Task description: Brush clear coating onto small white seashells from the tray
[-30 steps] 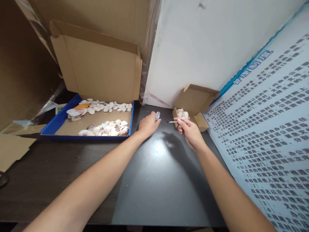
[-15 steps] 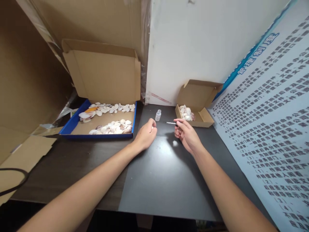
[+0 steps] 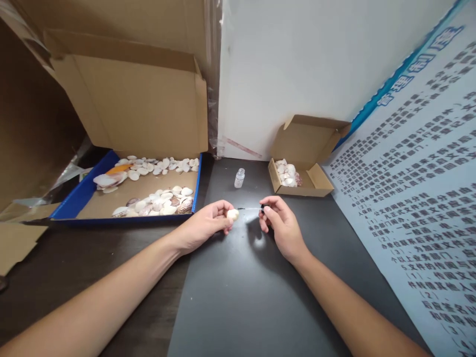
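Between the fingertips of my left hand is a small cream-white seashell. My right hand pinches the black cap of a thin applicator brush, which points left. Its dark tip is at or very close to the shell; I cannot tell whether they touch. Behind my hands a small clear glass bottle with a label stands upright, its mouth uncapped.
At the left, a blue-edged cardboard box lies with its lid up, holding rows of seashells. A smaller cardboard box with shells stands at the back right. A white wall panel and a printed poster border the dark table.
My left hand has turned so the shell shows and moved lower. My right hand has come down and left, bringing the brush tip to the shell. The view has shifted slightly.
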Available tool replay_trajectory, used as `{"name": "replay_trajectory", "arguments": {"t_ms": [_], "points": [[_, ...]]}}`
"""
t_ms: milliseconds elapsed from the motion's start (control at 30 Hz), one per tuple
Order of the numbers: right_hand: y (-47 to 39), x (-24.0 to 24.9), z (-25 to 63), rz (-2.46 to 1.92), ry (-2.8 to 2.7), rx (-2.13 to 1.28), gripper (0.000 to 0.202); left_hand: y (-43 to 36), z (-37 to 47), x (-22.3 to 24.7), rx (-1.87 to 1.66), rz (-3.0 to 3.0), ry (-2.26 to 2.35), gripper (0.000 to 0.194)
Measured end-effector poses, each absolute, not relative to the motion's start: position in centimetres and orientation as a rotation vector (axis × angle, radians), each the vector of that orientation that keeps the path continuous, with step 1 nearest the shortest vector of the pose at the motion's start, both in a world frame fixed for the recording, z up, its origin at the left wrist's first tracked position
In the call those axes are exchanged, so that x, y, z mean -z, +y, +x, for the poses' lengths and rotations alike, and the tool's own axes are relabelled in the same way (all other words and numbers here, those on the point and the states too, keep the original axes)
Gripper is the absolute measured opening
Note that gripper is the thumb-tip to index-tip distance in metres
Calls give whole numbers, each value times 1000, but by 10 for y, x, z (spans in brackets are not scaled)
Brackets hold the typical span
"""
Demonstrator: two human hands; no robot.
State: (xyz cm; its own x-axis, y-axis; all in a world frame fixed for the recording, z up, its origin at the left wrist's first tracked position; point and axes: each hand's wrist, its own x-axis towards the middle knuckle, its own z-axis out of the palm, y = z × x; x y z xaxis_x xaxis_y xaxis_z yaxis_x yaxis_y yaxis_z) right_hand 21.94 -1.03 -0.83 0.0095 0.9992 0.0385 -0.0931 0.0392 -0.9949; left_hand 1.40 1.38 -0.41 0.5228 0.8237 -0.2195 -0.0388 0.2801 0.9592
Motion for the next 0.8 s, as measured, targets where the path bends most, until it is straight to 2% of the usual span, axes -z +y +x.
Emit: {"name": "replay_trajectory", "arguments": {"t_ms": [267,500,800], "points": [[-22,13,219,-1128,-1310,-1069,10,12,12,1,-650,1090,814,23],[-22,14,222,-1148,-1412,-995,9,10,13,0,-636,1223,870,26],[-21,14,221,-1158,-1472,-941,11,10,13,7,-703,1118,793,30]]}}
